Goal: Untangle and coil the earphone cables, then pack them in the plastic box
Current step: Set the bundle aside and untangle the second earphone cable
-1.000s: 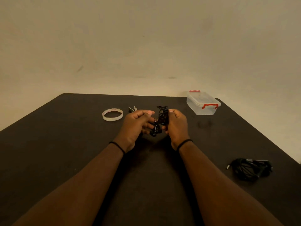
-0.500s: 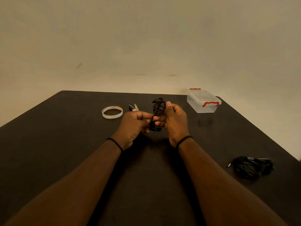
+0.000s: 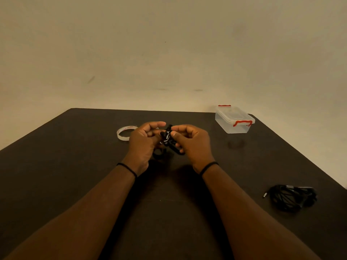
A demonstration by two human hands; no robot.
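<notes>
You hold the black earphone cable [image 3: 168, 140] bunched between both hands above the tabletop [image 3: 75, 166], your left hand [image 3: 145, 142] curled round one side and your right hand [image 3: 191, 142] pinching the other, likely so the loops cannot spring apart while you coil. The plastic box [image 3: 234, 120] waits lidded at the far right, clear of your work. A second cable bundle [image 3: 292, 197] lies near your right forearm, probably queued.

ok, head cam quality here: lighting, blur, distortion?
Head view: dim, warm cast; the black cable bundle held between the left hand and right hand nearly merges with the dark table, detail lost. Fingers slightly soft. Wide-angle splays the table edges. The plastic box reads clearly, no glare.
</notes>
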